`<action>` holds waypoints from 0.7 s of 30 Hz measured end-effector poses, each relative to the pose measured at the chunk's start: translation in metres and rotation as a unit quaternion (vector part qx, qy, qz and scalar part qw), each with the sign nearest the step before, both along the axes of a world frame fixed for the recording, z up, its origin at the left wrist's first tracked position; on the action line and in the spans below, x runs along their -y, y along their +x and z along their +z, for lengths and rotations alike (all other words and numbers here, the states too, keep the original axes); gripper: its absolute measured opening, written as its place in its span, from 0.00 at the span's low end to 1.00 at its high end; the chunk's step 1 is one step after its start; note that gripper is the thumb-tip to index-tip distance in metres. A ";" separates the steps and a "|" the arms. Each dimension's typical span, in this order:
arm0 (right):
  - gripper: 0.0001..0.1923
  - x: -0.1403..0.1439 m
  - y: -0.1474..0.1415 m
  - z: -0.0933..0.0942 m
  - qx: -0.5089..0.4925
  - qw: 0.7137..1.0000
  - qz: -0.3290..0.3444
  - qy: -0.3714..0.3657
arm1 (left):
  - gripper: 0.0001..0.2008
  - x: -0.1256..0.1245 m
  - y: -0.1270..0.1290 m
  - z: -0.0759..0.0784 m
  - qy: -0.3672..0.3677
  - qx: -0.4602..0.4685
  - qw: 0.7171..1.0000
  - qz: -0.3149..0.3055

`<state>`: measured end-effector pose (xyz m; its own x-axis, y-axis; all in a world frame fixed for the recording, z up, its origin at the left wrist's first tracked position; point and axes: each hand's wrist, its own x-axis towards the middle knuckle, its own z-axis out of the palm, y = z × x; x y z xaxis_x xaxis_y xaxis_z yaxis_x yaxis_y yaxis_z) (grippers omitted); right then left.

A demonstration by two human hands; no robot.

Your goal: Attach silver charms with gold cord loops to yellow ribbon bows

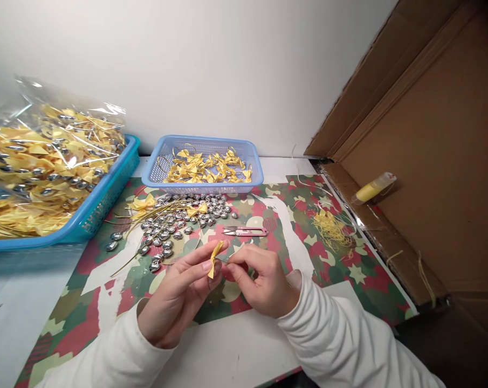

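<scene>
Between the thumb and fingers of my left hand [187, 288] is a yellow ribbon bow [214, 260], held upright above the patterned sheet. My right hand [263, 277] is closed in a pinch just right of the bow, on a thin cord [222, 261] that runs from it. Just beyond my hands lie small pink-handled thread snips [246, 231]. Silver jingle bells [166, 245] are heaped to the left, with gold cords [155, 222] and a few loose yellow bows [198, 209] on top of them.
A blue basket [203, 188] of yellow bows stands at the back. On the left, a larger blue basket [106, 207] carries a clear bag [61, 145] of bows with bells. Yellow thread scraps [330, 229] lie right. A yellow tube [373, 188] rests by the cardboard wall [430, 161].
</scene>
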<state>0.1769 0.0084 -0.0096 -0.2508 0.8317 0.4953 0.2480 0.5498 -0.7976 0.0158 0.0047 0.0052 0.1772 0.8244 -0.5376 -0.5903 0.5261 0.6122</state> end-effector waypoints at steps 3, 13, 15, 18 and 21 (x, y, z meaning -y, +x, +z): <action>0.09 0.000 0.000 -0.001 0.012 1.000 -0.003 0.010 | 0.22 -0.001 0.000 -0.002 0.007 -0.008 1.000 -0.012; 0.11 -0.005 0.002 -0.007 0.036 0.998 -0.006 0.055 | 0.21 0.001 0.000 0.006 0.027 -0.039 0.998 -0.028; 0.11 -0.007 0.002 -0.007 0.037 0.997 -0.011 0.064 | 0.21 0.001 0.001 0.006 0.028 -0.039 0.998 -0.031; 0.11 -0.008 0.003 -0.008 0.034 0.997 -0.011 0.074 | 0.20 0.002 0.002 0.004 0.035 -0.040 0.998 -0.035; 0.10 -0.008 0.003 -0.009 0.029 0.997 -0.006 0.073 | 0.20 0.004 0.003 0.000 0.040 -0.049 0.997 -0.039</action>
<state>0.1802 0.0163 -0.0188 -0.2728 0.7546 0.5968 0.2993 0.6561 -0.6928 0.0183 0.0007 0.0053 0.1923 0.8508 -0.4890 -0.4840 0.5157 0.7070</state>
